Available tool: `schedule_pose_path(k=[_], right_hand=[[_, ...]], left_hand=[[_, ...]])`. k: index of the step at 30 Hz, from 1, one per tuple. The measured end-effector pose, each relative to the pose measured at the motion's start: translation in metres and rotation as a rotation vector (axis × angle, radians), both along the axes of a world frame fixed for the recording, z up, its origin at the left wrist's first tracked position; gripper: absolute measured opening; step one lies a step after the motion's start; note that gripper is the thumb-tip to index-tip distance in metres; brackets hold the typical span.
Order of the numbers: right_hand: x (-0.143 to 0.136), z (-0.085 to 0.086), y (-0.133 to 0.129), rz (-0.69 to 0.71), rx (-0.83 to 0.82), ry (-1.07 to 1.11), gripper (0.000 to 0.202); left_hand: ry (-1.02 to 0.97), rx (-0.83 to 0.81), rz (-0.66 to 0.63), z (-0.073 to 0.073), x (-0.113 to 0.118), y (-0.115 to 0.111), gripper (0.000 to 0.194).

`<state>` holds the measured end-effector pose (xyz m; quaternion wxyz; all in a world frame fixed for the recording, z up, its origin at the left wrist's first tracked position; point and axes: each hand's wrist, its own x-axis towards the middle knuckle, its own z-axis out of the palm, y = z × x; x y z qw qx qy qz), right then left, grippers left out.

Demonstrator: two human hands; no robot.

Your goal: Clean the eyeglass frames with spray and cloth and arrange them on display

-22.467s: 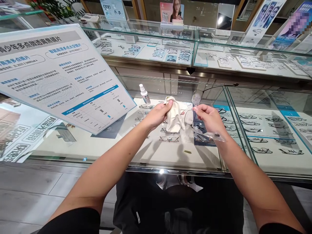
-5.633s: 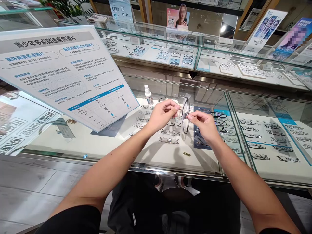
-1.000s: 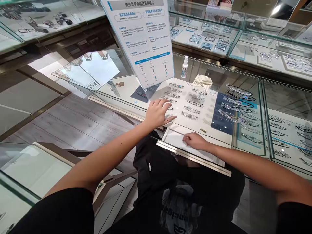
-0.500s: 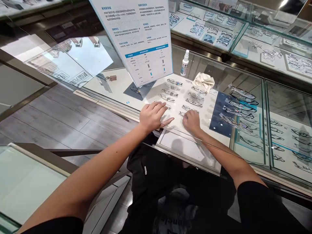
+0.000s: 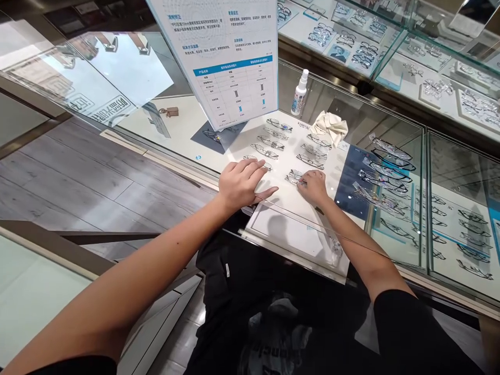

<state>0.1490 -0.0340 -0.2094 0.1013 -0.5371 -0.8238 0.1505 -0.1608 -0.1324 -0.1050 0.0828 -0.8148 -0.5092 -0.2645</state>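
My left hand (image 5: 242,182) lies flat with its fingers stretched out and thumb apart, at the front edge of the glass counter. Its fingertips partly cover a pair of eyeglasses (image 5: 267,165) in the left column. My right hand (image 5: 313,186) is curled, palm down, with its fingertips on the eyeglasses (image 5: 294,177) at the near end of the right column. The fingers hide part of that frame. Farther back in the right column sits dark-rimmed eyeglasses (image 5: 310,161). More eyeglasses (image 5: 264,151) lie in the left column.
A printed sign (image 5: 234,67) stands on the counter at the back left. Behind the eyeglasses are a white spray bottle (image 5: 299,94) and a crumpled cream cloth (image 5: 330,127). Bagged eyeglasses (image 5: 385,174) lie on the right. A white drawer or tray (image 5: 289,232) is near my body.
My right hand has shifted slightly right, and the near eyeglasses at its fingertips now show closer to the pair behind. My left hand keeps its pose. The view has turned a little.
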Motion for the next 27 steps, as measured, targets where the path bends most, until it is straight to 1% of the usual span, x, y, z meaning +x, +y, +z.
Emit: schedule_pose_path(k=[4,8,12,16,18,21,24,27], right_hand=[[-0.002,0.003,-0.001,-0.004,0.001,-0.007,0.016],[-0.005,0.005,-0.004,0.006,0.007,-0.019,0.014],[-0.009,0.009,-0.009,0.012,0.018,-0.034,0.022],[-0.018,0.019,-0.021,0.009,0.028,-0.024,0.029],[-0.027,0.027,-0.033,0.006,0.030,-0.010,0.030],[-0.042,0.041,-0.060,0.010,0.003,0.015,0.027],[-0.051,0.056,-0.092,0.048,-0.100,0.032,0.020],[-0.049,0.075,-0.121,0.092,-0.225,0.056,0.016]], left_hand=[[-0.026,-0.015,-0.004,-0.001,0.000,0.000,0.063],[-0.005,0.025,-0.012,-0.001,-0.001,-0.001,0.062],[0.003,0.022,-0.011,0.000,-0.001,0.000,0.062],[0.010,0.034,-0.006,0.000,0.000,0.001,0.061],[-0.011,0.033,-0.010,0.000,0.000,0.002,0.060],[-0.051,0.016,-0.017,0.003,0.001,0.002,0.060],[-0.030,0.016,-0.013,0.007,0.002,0.000,0.061],[0.012,0.040,-0.012,0.010,0.002,-0.001,0.062]])
